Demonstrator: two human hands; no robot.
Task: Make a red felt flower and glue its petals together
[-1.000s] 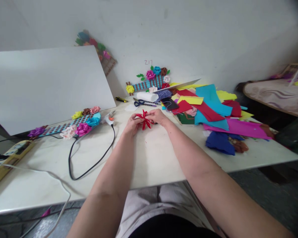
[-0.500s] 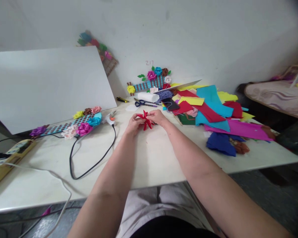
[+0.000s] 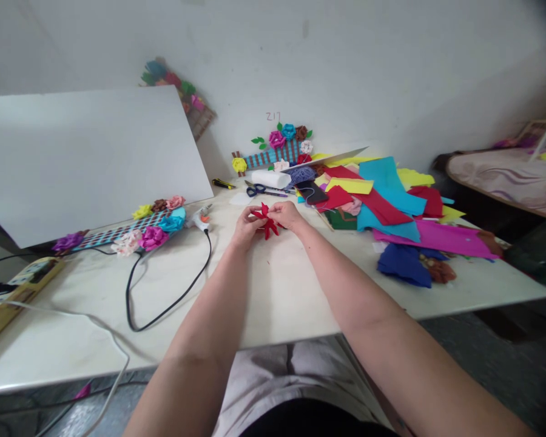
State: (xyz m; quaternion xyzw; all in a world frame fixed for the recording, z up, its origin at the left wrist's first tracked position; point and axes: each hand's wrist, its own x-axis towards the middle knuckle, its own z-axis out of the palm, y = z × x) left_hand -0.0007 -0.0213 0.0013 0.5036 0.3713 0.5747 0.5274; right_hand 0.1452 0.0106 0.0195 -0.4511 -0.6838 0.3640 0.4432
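A red paper flower [image 3: 270, 229] with pointed petals is held just above the table between both hands. My left hand [image 3: 248, 226] is closed on its left side, fingers on the petals. With thumb and forefinger, my right hand [image 3: 285, 215] pinches a petal at the upper right. The flower's underside is hidden. Beyond the hands lie dark-handled scissors [image 3: 256, 190] and a white roll [image 3: 271, 178]. To the left a glue gun [image 3: 199, 219] rests on the table beside a woven panel trimmed with paper flowers [image 3: 153, 237].
Coloured crepe paper sheets [image 3: 384, 188] are heaped on the right, with blue paper [image 3: 403, 264] near the front. The glue gun's black cable [image 3: 131, 291] loops on the left, near a power strip [image 3: 22, 291]. A white board [image 3: 91, 158] leans on the wall; a yellow cutter [image 3: 223, 183] lies beside it.
The fingers have shifted slightly on the red paper flower, and its upper petals look a little more bent. Both hands stay in nearly the same place.
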